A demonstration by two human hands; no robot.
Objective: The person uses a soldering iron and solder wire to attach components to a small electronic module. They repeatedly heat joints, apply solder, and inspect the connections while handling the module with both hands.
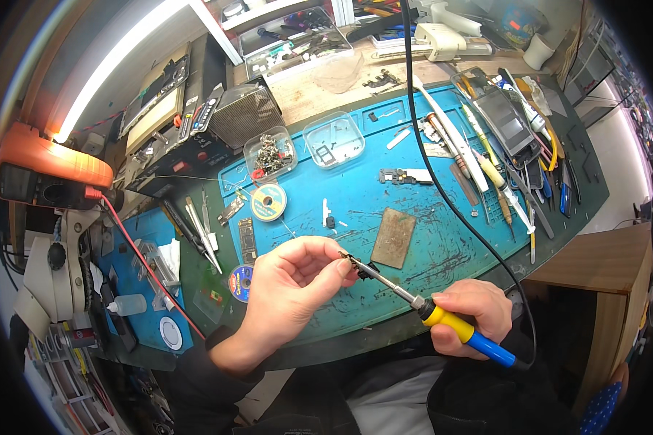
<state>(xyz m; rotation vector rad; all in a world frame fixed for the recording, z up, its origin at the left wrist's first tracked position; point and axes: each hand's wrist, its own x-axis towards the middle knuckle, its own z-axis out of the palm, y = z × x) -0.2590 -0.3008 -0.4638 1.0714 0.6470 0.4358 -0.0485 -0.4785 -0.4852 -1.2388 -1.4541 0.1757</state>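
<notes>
My left hand (286,293) pinches a small dark electronic part (366,271) between thumb and forefinger, above the front of the blue work mat (326,283). In my right hand (475,312) is a soldering iron (446,325) with a yellow and blue handle, its metal shaft pointing left and up. The iron's tip meets or overlaps the small part; whether they touch I cannot tell. From the handle's end a black cord loops up past the right side of the mat. Just beyond the small part lies a flat brownish plate (393,238).
Solder spool (268,201), a clear box of metal scraps (270,154) and another clear box (334,141) stand behind my left hand. A circuit board (406,176) lies farther back. Tools and a screen device (511,119) crowd the right; an orange multimeter (54,163) stands far left.
</notes>
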